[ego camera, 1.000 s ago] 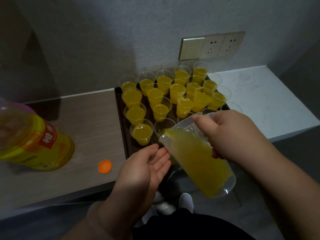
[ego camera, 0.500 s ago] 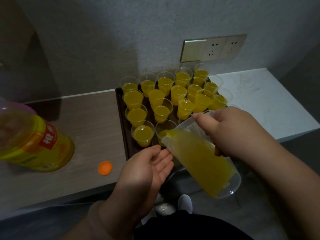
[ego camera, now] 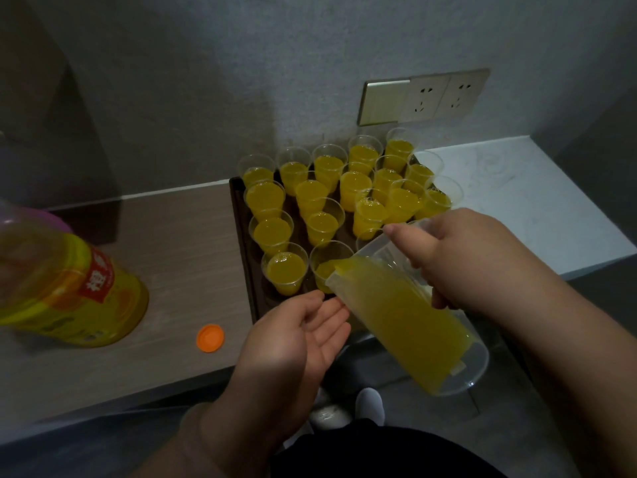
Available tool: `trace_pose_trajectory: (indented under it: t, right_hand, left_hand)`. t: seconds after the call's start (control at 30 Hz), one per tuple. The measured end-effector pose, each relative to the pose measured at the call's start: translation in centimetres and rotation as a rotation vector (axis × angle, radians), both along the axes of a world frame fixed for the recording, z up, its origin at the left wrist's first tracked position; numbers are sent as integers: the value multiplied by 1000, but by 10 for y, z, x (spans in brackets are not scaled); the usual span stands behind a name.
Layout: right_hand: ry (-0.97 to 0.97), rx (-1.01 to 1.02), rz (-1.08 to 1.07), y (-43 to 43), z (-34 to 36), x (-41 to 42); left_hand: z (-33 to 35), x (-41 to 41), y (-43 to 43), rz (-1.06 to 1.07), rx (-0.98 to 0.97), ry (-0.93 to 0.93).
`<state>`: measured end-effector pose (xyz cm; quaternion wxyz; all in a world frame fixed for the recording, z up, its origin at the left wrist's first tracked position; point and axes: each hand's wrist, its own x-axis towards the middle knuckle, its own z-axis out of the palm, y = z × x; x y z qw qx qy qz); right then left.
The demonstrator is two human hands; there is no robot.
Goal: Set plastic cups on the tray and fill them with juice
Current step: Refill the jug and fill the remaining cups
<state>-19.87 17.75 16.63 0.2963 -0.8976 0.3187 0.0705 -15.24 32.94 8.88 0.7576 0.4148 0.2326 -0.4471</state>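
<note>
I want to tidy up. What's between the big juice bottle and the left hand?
An orange cap lies on the wooden counter between the juice bottle and the left hand, seen in the head view.

Dim, flat indoor light. Soft shadow on wall (ego camera: 86, 115) at left. Juice bottle (ego camera: 62, 288) at left edge blurred and stretched by wide-angle distortion. Slight grain throughout.
</note>
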Motion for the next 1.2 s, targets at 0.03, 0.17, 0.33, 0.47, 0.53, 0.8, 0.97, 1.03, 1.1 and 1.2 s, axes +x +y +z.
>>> trace_pose_trajectory:
  t: [0.03, 0.17, 0.33, 0.47, 0.53, 0.8, 0.97, 1.03, 1.1, 1.2]
  right_hand:
    - [1, -5, 1, 0, 0, 0]
    - [17, -12, 2, -1, -1, 2]
    - [13, -24, 4, -3, -1, 4]
    - [9, -37, 14, -2, 0, 5]
    - [9, -41, 14, -2, 0, 6]
    - [6, -45, 23, 0, 0, 7]
    - [-24, -40, -4, 0, -4, -1]
    - [-51, -24, -21, 0, -7, -4]
    - [-59, 0, -43, -1, -9, -7]
    - [-96, 31, -79, -3, -8, -12]
  left_hand:
    - [0, 0, 0, 2, 2, -2]
    - [0, 0, -1, 1, 0, 2]
    - [0, 2, 0, 8, -10, 13]
    - [-1, 4, 0, 6, -32, 17]
    - [-2, 5, 1, 8, -37, 18]
    - [-3, 8, 2, 7, -45, 21]
    - [-3, 6, 3, -1, -40, -7]
    - [-2, 6, 4, -4, -42, -20]
    - [-1, 6, 4, -1, -50, -33]
    - [1, 4, 3, -6, -61, -59]
